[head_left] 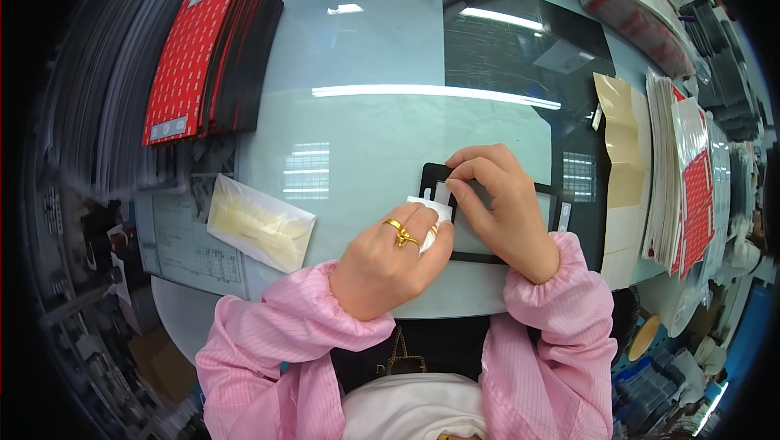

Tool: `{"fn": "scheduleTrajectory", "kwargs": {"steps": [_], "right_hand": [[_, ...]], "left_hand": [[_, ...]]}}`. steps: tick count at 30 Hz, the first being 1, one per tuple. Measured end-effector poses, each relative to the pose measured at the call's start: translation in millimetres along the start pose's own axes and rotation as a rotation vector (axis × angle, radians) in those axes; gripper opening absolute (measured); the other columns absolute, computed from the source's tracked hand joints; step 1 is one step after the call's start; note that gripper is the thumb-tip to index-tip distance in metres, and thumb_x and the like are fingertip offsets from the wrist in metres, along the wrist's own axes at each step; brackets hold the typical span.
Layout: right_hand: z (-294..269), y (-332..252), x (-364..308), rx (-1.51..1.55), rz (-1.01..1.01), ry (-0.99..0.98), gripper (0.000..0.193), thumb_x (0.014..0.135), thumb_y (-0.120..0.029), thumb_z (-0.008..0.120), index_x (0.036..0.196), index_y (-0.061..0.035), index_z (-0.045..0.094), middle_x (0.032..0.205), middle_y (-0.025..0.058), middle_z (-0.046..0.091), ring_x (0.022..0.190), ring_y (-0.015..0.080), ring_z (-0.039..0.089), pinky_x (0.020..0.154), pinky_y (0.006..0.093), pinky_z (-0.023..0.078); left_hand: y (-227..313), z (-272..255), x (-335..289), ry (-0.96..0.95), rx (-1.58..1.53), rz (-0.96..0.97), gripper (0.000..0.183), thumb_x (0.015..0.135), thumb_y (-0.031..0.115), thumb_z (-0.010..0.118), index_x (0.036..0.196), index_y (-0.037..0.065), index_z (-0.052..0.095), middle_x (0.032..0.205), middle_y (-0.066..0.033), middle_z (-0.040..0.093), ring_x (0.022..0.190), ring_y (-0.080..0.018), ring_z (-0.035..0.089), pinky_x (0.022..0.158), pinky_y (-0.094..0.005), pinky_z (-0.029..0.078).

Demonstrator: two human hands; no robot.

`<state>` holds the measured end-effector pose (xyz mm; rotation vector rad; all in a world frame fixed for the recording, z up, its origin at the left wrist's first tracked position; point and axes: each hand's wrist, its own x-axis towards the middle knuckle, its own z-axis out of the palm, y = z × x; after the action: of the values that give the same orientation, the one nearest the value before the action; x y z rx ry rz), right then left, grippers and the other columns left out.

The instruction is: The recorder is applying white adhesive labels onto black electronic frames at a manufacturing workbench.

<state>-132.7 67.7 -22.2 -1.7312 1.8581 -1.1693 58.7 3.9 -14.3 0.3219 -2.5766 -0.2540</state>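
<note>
A thin black rectangular frame (479,258) with a pale, glassy middle lies on the table close to me. My left hand (396,257), with gold rings on it, is closed round a small white folded piece (425,211), perhaps tissue or paper, over the frame's left side. At the frame's upper left corner, my right hand (500,200) pinches with thumb and forefinger at the edge of a small pale strip (441,191). A similar small label (564,216) shows at the right. Part of the frame is hidden under both hands.
A red-and-black stack (195,58) stands at the far left beside many dark sheets (106,74). A clear-wrapped pale packet (260,223) lies left. Black sheet (520,42) lies far right; brown paper (624,131) and piled cards (670,172) line the right edge.
</note>
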Motion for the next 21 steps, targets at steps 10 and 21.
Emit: {"fn": "scheduleTrajectory", "kwargs": {"steps": [10,21], "right_hand": [[2,1,0,0.0,-0.001,0.016,0.01,0.086,0.004,0.071,0.094,0.0011,0.067,0.104,0.0111,0.07,0.096,0.0281,0.066,0.078,0.0355,0.054],[-6,-2,-1,0.017,0.082,0.071,0.016,0.092,0.0,0.069,0.108,0.0001,0.071,0.098,0.0144,0.072,0.083,0.0285,0.07,0.072,0.0346,0.055]], "left_hand": [[-15,3,4,0.007,-0.016,0.048,0.031,0.071,0.001,0.074,0.101,0.003,0.071,0.099,-0.0108,0.066,0.087,-0.0262,0.07,0.063,-0.0306,0.058],[-25,9,31,-0.024,0.028,-0.045,0.026,0.074,0.002,0.074,0.099,0.01,0.074,0.096,-0.0046,0.067,0.079,-0.0222,0.067,0.061,-0.0305,0.056]]}}
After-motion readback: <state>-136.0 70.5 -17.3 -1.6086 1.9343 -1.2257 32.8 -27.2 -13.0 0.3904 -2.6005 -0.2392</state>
